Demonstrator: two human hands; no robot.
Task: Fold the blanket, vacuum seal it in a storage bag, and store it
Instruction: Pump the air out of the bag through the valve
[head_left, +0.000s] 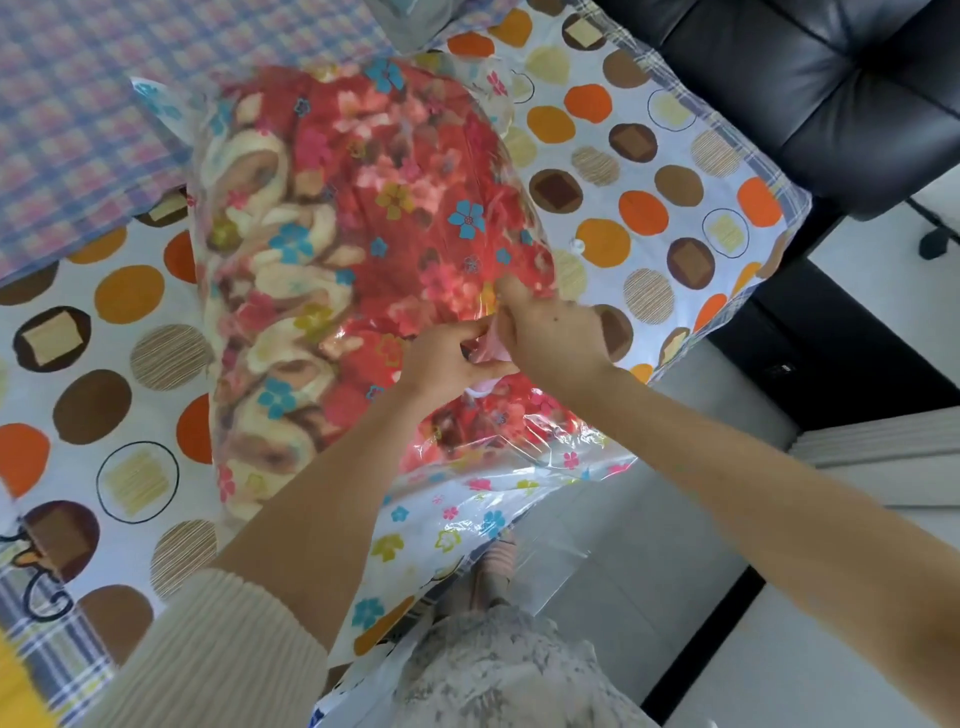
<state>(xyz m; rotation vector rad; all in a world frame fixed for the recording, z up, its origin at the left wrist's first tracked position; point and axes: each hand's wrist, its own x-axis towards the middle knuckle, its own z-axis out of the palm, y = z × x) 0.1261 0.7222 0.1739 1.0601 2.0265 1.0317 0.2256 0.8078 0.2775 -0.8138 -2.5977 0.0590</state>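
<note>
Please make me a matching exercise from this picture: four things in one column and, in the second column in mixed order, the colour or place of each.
Things
1. blanket
2. storage bag
3. tablecloth
4. chair

Descriptions
A. black, at the upper right
B. red with a flower pattern, inside the storage bag
C. clear plastic with small printed flowers
D. white with orange and brown dots

Right pairs: 1-B, 2-C, 3-D, 4-A

no legible text, labels, brands or numbers anywhere
</note>
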